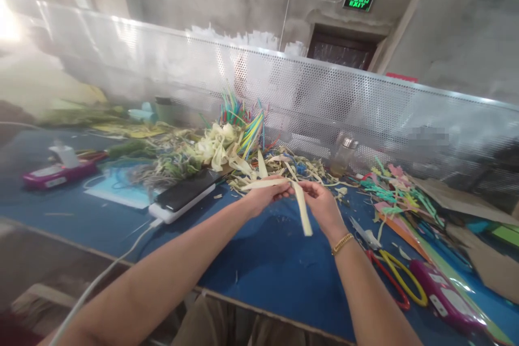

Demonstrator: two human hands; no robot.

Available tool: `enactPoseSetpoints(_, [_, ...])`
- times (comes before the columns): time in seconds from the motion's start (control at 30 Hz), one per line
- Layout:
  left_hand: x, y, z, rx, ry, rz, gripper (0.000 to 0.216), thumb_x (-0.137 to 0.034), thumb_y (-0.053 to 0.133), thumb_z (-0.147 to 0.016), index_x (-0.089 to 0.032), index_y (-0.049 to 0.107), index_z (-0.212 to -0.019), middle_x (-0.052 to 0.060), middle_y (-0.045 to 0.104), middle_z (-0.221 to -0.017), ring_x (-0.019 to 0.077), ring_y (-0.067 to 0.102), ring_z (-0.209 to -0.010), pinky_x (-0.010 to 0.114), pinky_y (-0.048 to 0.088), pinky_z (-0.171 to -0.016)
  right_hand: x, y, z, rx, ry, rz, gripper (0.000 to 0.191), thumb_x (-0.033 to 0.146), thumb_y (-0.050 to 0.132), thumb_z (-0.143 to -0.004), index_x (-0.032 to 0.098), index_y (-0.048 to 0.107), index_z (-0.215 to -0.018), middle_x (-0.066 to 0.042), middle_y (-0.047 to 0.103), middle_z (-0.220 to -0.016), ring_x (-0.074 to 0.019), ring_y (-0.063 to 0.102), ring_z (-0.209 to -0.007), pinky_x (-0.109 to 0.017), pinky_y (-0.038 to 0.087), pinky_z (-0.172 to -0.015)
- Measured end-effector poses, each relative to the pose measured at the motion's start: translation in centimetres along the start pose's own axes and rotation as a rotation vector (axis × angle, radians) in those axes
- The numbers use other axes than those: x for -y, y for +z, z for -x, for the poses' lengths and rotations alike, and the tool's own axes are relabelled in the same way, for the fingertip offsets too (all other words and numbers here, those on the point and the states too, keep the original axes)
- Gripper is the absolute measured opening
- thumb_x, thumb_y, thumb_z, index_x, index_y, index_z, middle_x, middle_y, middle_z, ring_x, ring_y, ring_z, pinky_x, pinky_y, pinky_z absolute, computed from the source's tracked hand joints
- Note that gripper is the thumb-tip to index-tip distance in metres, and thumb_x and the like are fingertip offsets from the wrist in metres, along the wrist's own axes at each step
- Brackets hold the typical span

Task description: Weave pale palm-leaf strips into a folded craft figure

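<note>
Several pale, flat corn husk strips [303, 211] cross between my hands above the blue table; one end hangs down and others point left and up. My left hand [265, 195] pinches the strips from the left. From the right, my right hand [323, 204] has its fingers closed on them near the crossing, close to the left fingertips. The exact fold or knot between the fingers is too small to make out. Just behind the hands lies a heap of dry husk scraps [284, 161], with a bundle of pale husks [219, 143] to its left.
Scissors with red and yellow handles [399, 275] lie right of my right forearm, beside a purple power strip [446, 292]. A phone on a white power bank [184, 197] sits left, its cable crossing the table edge. A glass bottle [344, 154] stands before the perforated metal screen [324, 92].
</note>
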State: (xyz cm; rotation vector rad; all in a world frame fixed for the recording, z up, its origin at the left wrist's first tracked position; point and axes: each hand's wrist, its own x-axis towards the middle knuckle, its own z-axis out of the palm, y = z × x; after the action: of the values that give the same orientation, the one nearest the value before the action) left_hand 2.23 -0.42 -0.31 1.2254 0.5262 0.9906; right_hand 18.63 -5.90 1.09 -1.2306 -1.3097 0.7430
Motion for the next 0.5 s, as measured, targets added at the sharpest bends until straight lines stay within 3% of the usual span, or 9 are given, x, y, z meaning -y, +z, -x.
enactPoseSetpoints(0.13, [0.2,0.3,-0.1,-0.037,-0.053,0.027,0.034,-0.036,0.079,-0.062,-0.013,0.070,-0.085,0.006,0.068,-0.080,0.0119,0.058,-0.069,0.023,0.043,-0.064,-0.5,0.4,-0.1,0.029,-0.089,0.122,0.040,0.044,0.072,-0.068,0.017,0.069,-0.098,-0.008,0.070,-0.090,-0.0211,0.063,-0.081,-0.035,0.050,-0.074])
enactPoseSetpoints(0.3, [0.4,0.5,0.0,0.031,-0.070,0.042,0.033,-0.036,0.080,-0.061,-0.011,0.072,-0.081,0.007,0.068,-0.076,0.0117,0.056,-0.066,0.024,0.043,-0.065,-1.1,0.8,-0.1,-0.094,-0.181,0.214,0.041,0.043,0.072,-0.067,0.018,0.068,-0.099,-0.007,0.069,-0.087,-0.0205,0.062,-0.078,-0.035,0.050,-0.073])
enactPoseSetpoints(0.5, [0.6,0.4,-0.3,0.020,-0.033,-0.027,0.033,-0.040,0.078,-0.061,-0.009,0.070,-0.071,0.003,0.060,-0.061,0.0091,0.049,-0.057,0.024,0.037,-0.058,-0.4,1.5,0.6,-0.156,-0.309,0.274,0.024,0.042,0.066,-0.073,0.021,0.070,-0.084,-0.005,0.070,-0.086,-0.0194,0.061,-0.077,-0.033,0.048,-0.073])
